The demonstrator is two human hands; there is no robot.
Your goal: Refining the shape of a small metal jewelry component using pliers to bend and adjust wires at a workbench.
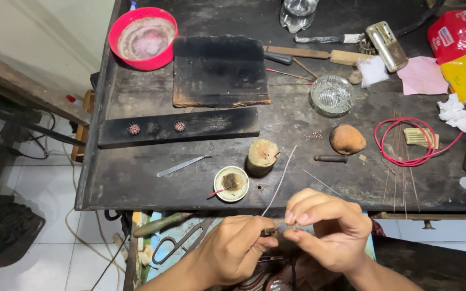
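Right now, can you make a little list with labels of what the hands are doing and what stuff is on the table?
left hand: grips a small dark tool, tip toward the other hand
right hand: pinches a tiny piece at the tool's tip
thin wire: runs up from the hands over the table edge
near table edge: round tin holding a red stick; wooden stump
further back: red bowl, glass dish, loop of red wire
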